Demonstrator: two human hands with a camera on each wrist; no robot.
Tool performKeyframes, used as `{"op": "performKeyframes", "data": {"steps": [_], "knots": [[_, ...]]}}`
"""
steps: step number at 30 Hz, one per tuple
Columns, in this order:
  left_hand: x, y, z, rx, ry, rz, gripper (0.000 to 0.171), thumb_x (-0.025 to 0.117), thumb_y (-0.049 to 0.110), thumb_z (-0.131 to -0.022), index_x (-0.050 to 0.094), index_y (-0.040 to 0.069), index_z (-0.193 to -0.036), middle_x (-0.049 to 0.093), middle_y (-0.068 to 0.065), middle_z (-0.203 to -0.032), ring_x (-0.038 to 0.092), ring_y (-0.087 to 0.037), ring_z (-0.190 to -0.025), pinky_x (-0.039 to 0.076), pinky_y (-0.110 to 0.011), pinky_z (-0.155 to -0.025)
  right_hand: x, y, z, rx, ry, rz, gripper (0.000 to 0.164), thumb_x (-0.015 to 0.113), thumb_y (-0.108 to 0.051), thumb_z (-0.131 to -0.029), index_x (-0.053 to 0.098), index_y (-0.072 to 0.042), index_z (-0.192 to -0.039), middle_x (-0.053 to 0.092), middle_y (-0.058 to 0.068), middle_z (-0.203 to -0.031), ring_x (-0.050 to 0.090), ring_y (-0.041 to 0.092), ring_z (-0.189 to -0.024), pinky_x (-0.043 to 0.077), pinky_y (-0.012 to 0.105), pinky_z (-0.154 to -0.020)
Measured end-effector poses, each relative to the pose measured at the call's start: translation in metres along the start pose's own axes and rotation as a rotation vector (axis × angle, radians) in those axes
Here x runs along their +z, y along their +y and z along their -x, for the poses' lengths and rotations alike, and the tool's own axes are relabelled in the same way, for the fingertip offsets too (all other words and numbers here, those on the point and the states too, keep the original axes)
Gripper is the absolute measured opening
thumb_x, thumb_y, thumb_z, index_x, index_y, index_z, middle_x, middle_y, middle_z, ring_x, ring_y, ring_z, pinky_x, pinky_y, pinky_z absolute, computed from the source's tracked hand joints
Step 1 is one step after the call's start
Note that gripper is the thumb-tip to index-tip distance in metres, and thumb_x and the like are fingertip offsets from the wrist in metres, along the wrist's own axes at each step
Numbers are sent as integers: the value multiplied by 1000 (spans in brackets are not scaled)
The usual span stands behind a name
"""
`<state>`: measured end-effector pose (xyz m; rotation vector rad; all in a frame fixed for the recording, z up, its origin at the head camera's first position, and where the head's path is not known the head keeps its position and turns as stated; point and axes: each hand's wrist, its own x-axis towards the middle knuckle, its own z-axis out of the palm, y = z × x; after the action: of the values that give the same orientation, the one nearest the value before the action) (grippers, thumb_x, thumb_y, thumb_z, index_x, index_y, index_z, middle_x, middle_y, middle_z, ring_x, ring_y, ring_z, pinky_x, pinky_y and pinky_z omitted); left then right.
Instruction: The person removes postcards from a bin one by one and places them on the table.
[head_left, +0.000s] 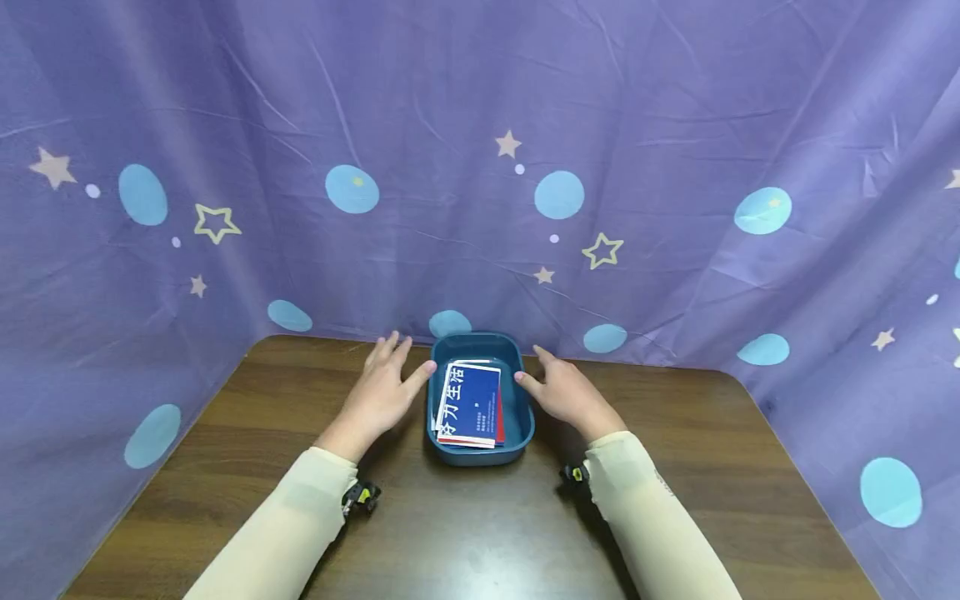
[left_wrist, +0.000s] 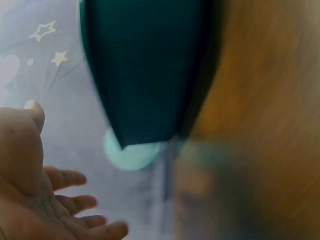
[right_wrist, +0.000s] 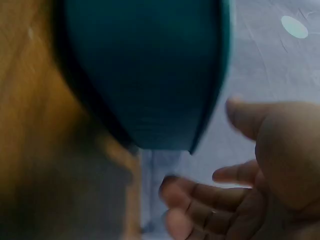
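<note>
A dark teal plastic bin stands on the wooden table near the curtain. Inside it lies a loose stack of cards or postcards, the top one blue with white lettering, with white and red edges showing beneath. My left hand is at the bin's left side, fingers spread and the thumb close to the rim. On the other side my right hand is held with its thumb near the right rim. Both wrist views show the bin's side wall with the fingers apart from it. Neither hand holds anything.
Brown wooden table top extends around the bin and toward me. A purple curtain with stars and blue dots hangs along the back and both sides. Small dark devices are strapped at the wrists.
</note>
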<state>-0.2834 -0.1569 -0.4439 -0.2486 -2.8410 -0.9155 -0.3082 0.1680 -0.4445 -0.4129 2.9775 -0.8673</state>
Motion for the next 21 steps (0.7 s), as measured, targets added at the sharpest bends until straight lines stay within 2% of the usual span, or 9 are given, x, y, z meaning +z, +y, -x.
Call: {"op": "performKeyframes", "data": {"steps": [2, 4, 5, 7, 9, 11, 13, 16, 21], "knots": [[9, -3, 3, -63, -21, 104, 91, 44, 71, -104, 38, 2, -163, 29, -26, -174, 21, -47, -161, 25, -69, -128, 7, 1, -2, 7, 0, -53, 73, 66, -46, -104, 46, -2, -159, 73, 23, -134, 73, 35, -119, 58, 53, -106], [17, -4, 5, -147, -17, 293, 78, 54, 60, -106, 50, 1, -156, 47, -29, -162, 46, -47, -147, 44, -65, -119, 12, 1, -3, 14, -16, -116, 66, 69, -34, -104, 49, 0, -156, 80, 19, -106, 78, 28, -87, 66, 45, -82], [21, -4, 6, -186, -4, 406, 68, 59, 53, -106, 56, 0, -149, 58, -29, -152, 59, -45, -136, 55, -60, -110, 14, 0, -4, 16, -27, -145, 64, 70, -29, -104, 49, 1, -156, 79, 15, -92, 76, 25, -72, 65, 41, -69], [30, -4, 7, -256, 24, 636, 51, 65, 41, -105, 66, -2, -133, 71, -27, -124, 74, -36, -104, 69, -48, -79, 16, 0, -4, 35, -49, -182, 64, 70, -24, -103, 47, 2, -157, 69, 7, -66, 62, 18, -45, 54, 33, -46], [39, -3, 7, -309, 31, 866, 39, 67, 30, -104, 66, -7, -119, 71, -18, -98, 71, -23, -73, 65, -34, -51, 16, 0, -4, 57, -61, -197, 65, 70, -22, -103, 45, 3, -158, 66, 5, -58, 57, 17, -40, 47, 30, -40], [47, -5, 6, -348, -3, 1016, 34, 66, 25, -105, 64, -8, -113, 66, -10, -84, 64, -16, -58, 58, -27, -42, 16, 0, -3, 76, -72, -204, 66, 70, -22, -103, 44, 2, -159, 63, 4, -53, 55, 16, -38, 43, 29, -39], [53, -9, 5, -378, -55, 1125, 33, 64, 25, -106, 61, -7, -112, 61, -6, -78, 58, -12, -51, 52, -23, -39, 17, 0, -2, 103, -89, -231, 66, 70, -21, -103, 43, 0, -160, 60, 4, -49, 52, 16, -36, 40, 28, -38], [59, -16, 1, -404, -91, 1242, 29, 63, 27, -108, 59, -2, -109, 58, -2, -74, 53, -10, -48, 48, -21, -40, 18, -2, -2, 134, -106, -278, 66, 70, -21, -103, 44, 0, -159, 59, 3, -47, 51, 15, -36, 40, 27, -36], [62, -20, -10, -368, -70, 1332, 26, 57, 29, -111, 57, 4, -107, 54, 3, -69, 48, -8, -46, 42, -18, -40, 20, -5, -3, 161, -127, -360, 64, 70, -20, -103, 46, 2, -158, 60, 4, -49, 52, 14, -37, 42, 25, -36]]}}
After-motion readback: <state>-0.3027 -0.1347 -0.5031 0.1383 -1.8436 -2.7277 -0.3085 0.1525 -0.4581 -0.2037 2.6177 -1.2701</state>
